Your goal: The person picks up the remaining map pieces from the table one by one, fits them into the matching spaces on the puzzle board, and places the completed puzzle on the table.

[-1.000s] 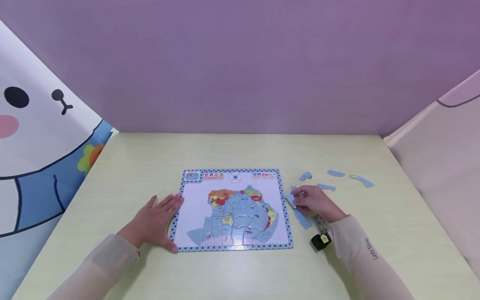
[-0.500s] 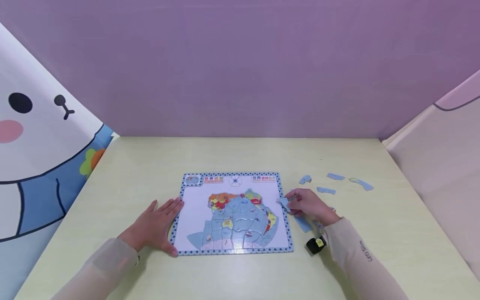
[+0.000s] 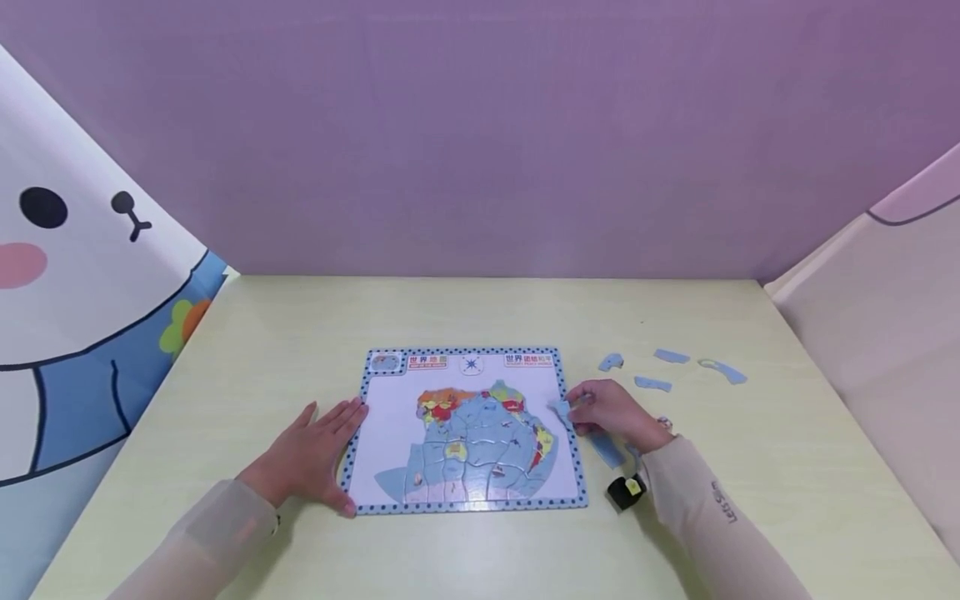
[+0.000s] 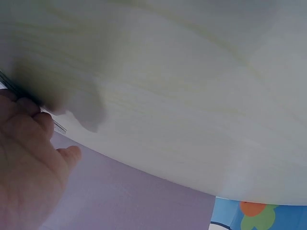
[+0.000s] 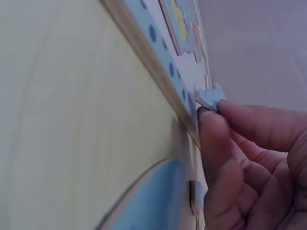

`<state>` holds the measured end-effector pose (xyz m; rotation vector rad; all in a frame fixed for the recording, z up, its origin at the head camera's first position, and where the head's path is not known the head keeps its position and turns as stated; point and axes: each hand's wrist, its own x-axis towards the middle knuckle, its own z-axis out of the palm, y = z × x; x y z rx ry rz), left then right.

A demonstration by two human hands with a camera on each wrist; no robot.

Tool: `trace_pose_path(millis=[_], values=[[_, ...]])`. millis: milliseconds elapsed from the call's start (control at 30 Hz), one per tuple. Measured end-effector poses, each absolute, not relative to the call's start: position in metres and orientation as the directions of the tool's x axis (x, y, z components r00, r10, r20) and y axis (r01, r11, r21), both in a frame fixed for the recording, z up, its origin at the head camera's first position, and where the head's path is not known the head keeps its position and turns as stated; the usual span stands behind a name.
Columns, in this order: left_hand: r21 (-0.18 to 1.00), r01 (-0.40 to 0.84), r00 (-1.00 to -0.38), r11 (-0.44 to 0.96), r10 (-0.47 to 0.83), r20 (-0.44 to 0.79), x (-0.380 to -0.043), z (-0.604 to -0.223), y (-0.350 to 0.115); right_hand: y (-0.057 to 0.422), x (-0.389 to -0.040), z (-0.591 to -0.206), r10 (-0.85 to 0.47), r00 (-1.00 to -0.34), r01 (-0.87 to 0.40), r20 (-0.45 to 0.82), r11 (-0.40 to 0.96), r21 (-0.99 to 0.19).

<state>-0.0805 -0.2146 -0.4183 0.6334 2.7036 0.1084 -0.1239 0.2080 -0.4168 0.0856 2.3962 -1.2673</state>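
A blue puzzle piece (image 3: 561,408) is pinched between thumb and fingers of the right hand (image 3: 618,413), held at the right border of the puzzle board (image 3: 384,433), its free end pointed leftward from the fingertips; its long axis cannot be told. The joined pieces (image 3: 480,446) are placed to its left, separated from it by a strip of bare white. The right hand is the nearer; the left hand (image 3: 311,450), fingers straight and slightly apart, is rested against the board's left edge. One board and one held piece are counted, with four loose pieces (image 3: 652,383) on the counter (image 3: 480,312) to the right and one partly covered piece (image 3: 606,450) below the right hand; the joined ones cannot be surely counted.
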Motion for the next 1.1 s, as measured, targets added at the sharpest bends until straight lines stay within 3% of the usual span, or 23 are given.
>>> trace_pose_path(millis=[1100], values=[[0.13,0.449,-0.834,0.884,0.467,-0.293,-0.08,-0.421,-0.216,0.197,-0.128,-0.416,-0.165,-0.899,0.231,-0.406,0.608,-0.76]])
